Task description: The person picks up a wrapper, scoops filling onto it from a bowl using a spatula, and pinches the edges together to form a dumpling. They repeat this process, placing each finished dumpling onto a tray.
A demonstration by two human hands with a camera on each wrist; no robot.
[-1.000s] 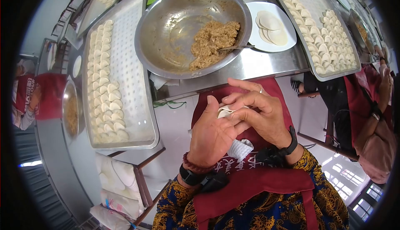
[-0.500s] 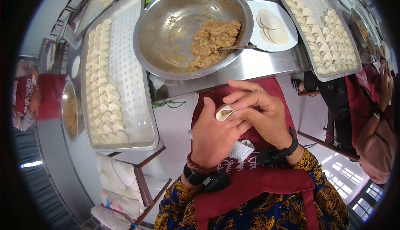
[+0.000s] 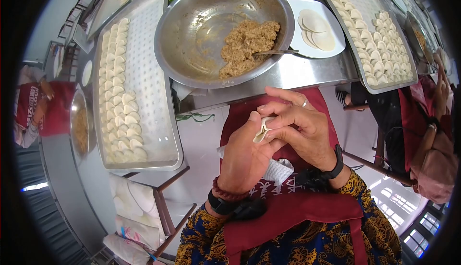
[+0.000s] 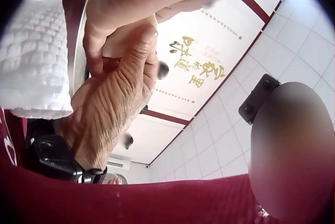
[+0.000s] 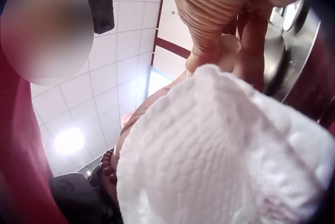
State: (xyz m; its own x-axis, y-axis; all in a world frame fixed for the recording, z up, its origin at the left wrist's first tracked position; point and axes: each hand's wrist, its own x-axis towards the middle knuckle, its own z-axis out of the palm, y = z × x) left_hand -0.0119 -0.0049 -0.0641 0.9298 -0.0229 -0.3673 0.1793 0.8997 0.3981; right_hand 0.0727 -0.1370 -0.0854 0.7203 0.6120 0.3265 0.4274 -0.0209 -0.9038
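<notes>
A dumpling (image 3: 261,131) of pale dough is held between both hands in front of the apron, its near end pinched into folds. My left hand (image 3: 244,155) cradles it from the left, thumb up along its side. From the right, my right hand (image 3: 305,133) pinches the edge with thumb and index finger, other fingers spread above. In the left wrist view, the dough (image 4: 128,38) shows between the fingers of both hands. The right wrist view shows only a bit of dough (image 5: 229,48) behind the fingers. White textured cloth or paper (image 3: 278,171) sits below the hands.
A steel bowl (image 3: 187,65) with meat filling (image 3: 247,44) and a spoon stands ahead. Beside it is a white plate (image 3: 305,51) of round wrappers (image 3: 314,22). Trays of dumplings (image 3: 156,121) (image 3: 379,49) flank it. Other people work at both sides.
Half a second ago the dumpling's near end gaped and showed filling; now it is drawn together into folds. The left thumb has moved in closer to the right fingers.
</notes>
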